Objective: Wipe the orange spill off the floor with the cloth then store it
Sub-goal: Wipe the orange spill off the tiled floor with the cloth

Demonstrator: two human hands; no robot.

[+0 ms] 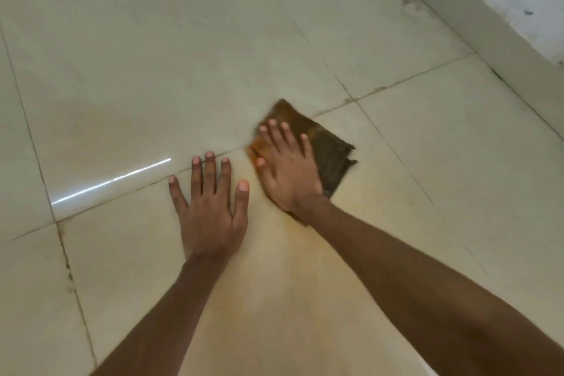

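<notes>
Right hand flat, fingers straight, pressing the folded brown cloth just short of the grout crossing. Left hand splayed, empty, on the floor. I judge the soaked cloth may smear the orange film, not lift it.

Folded dark-brown cloth, orange-stained along its left edge, flat on the pale tiled floor beneath my right hand; faint orange spill film spreads nearer me.
</notes>
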